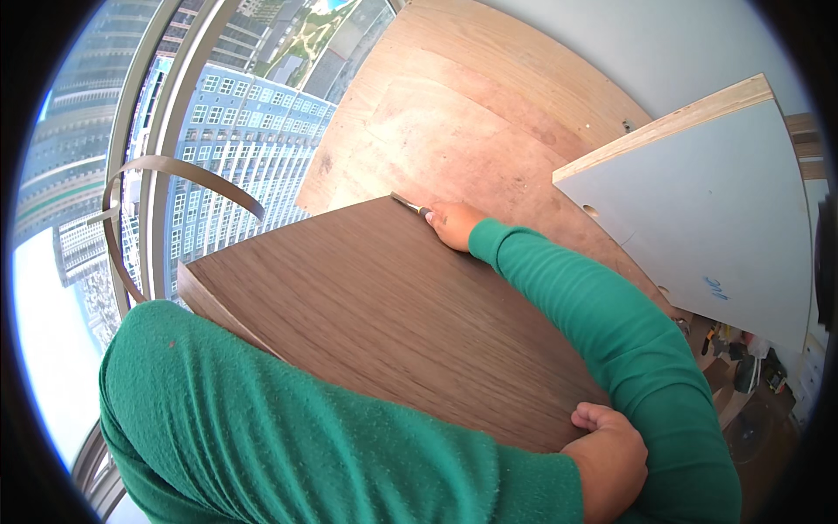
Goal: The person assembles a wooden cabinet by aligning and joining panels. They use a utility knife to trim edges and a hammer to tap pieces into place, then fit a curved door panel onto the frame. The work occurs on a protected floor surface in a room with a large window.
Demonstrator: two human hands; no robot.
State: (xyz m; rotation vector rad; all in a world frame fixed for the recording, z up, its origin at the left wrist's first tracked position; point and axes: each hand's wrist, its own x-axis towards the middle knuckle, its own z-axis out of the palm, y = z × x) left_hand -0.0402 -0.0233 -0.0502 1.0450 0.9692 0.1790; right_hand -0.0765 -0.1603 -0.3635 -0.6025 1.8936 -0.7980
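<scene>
A brown wood-grain panel [393, 306] lies tilted across the middle, in front of me. My right hand [456, 225] is at its far edge, closed round a chisel [408, 204]; the flat metal blade points left along that edge, and the handle is hidden in the fist. Crossing low in front of me, my left arm ends in my left hand [607, 454], its fingers curled at the panel's near right edge. A loose brown edge-banding strip [205, 175] arcs up at the left, by the window. A pale strip [223, 310] runs along the panel's left edge.
Beyond the panel is a worn plywood board [471, 113]. A grey-faced panel [707, 210] with a raw plywood edge stands at the right. Below it several hand tools [742, 362] lie in a heap. A window frame [166, 131] borders the left, with tall buildings outside.
</scene>
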